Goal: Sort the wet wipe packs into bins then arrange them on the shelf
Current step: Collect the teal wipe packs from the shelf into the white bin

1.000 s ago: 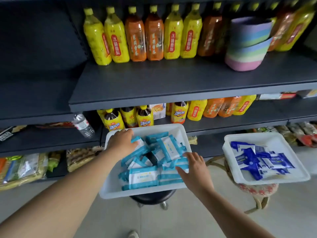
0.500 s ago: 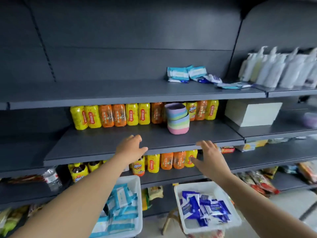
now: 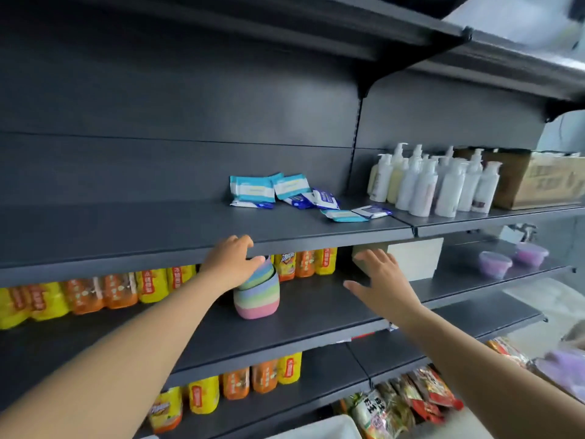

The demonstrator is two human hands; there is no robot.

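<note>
both hands empty, fingers spread: left hand (image 3: 232, 259) at shelf (image 3: 126, 229) edge, right hand (image 3: 381, 280) lower. wipe packs (image 3: 285, 191) lie mixed toward back of shelf. we'd reach over edge, pinch one colour at a time, avoid pump bottles (image 3: 433, 185).

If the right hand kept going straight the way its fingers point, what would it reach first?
Probably the white box on the middle shelf: the right hand, open and holding nothing, points up and away toward it. Depth is unclear, so the gap can't be judged.
</note>
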